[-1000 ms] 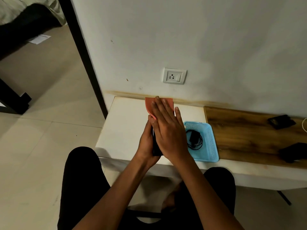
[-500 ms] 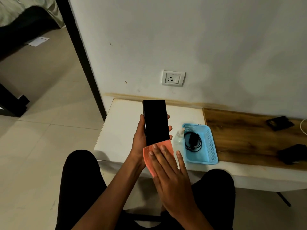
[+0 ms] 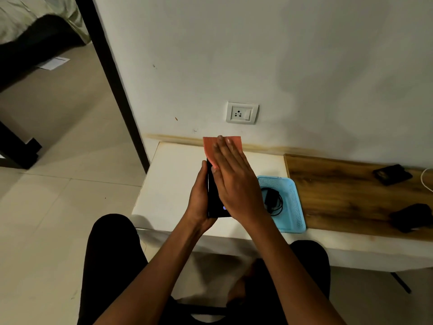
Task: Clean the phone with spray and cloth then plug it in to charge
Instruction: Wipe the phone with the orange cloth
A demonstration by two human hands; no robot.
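Observation:
My left hand [image 3: 199,198] grips a black phone [image 3: 214,202] by its left edge, holding it above the white table [image 3: 173,184]. My right hand [image 3: 236,184] lies flat over the screen and presses an orange cloth [image 3: 209,146] against it; the cloth sticks out past the fingertips at the phone's top end. A black charger with coiled cable [image 3: 273,202] rests in a blue basket [image 3: 295,207] just right of my hands. A white wall socket [image 3: 242,113] sits above the table. The spray bottle is hidden behind my right hand.
A wooden board [image 3: 346,195] covers the table's right part, with two dark objects [image 3: 392,174] [image 3: 411,220] on it. A white cable [image 3: 426,181] shows at the right edge. A dark door frame [image 3: 112,83] and open floor lie to the left.
Half a second ago my right hand and the cloth were at the phone's bottom end with the screen exposed; they have slid up the screen to the top end, as one second ago.

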